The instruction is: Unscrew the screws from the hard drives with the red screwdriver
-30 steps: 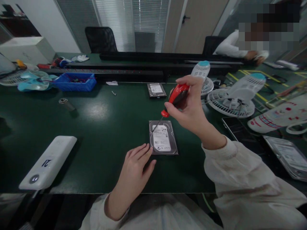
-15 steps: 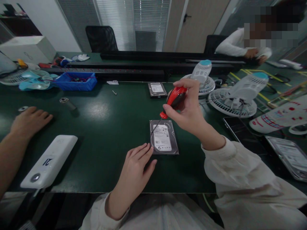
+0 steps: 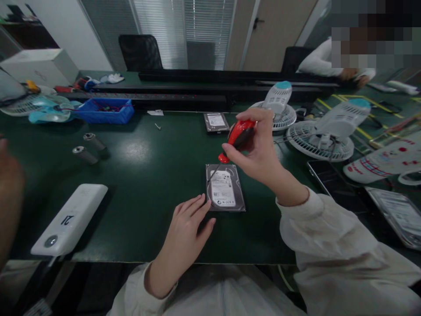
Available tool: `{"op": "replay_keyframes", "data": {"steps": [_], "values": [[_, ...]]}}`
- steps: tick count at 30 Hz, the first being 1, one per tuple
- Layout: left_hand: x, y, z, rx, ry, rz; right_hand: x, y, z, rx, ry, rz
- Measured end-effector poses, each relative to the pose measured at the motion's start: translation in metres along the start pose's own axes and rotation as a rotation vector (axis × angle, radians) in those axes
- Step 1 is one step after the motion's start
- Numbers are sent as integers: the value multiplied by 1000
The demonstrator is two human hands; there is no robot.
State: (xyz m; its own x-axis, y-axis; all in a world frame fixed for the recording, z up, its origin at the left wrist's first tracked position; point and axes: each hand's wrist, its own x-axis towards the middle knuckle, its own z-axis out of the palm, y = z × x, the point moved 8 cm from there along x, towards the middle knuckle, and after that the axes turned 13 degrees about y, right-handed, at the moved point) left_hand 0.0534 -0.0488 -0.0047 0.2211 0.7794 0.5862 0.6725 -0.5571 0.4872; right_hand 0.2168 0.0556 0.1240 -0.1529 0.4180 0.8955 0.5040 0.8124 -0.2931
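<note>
A hard drive (image 3: 235, 188) with a white label lies flat on the green table in front of me. My right hand (image 3: 258, 149) is wrapped round the red and black handle of a screwdriver (image 3: 241, 134). The screwdriver slants down to the left, its tip at the left edge of the drive. My left hand (image 3: 190, 232) lies with its fingers stretched out, the fingertips touching the drive's lower left edge. Whether the tip sits in a screw is too small to make out.
Farther back lies a second hard drive (image 3: 215, 123). Two metal cylinders (image 3: 84, 155), a white power bank (image 3: 70, 219) and a blue bin (image 3: 105, 112) are to the left. White fans (image 3: 320, 136), a phone (image 3: 332, 180) and another drive (image 3: 397, 215) stand right. A co-worker's arm (image 3: 9, 197) shows at left.
The co-worker's hand at left has drawn back toward the frame's edge, and a second metal cylinder now stands beside the first. My hands and the screwdriver have hardly moved.
</note>
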Motion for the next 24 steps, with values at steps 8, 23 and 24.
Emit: {"op": "replay_keyframes", "data": {"steps": [8, 23, 24], "values": [[1, -1, 2, -8, -23, -22, 15, -13, 2, -311, -95, -120], [1, -3, 1, -5, -19, -39, 35, -6, -9, -118, -183, 170], [1, -3, 2, -6, -20, -42, 36, -6, -9, -116, -207, 162]]}}
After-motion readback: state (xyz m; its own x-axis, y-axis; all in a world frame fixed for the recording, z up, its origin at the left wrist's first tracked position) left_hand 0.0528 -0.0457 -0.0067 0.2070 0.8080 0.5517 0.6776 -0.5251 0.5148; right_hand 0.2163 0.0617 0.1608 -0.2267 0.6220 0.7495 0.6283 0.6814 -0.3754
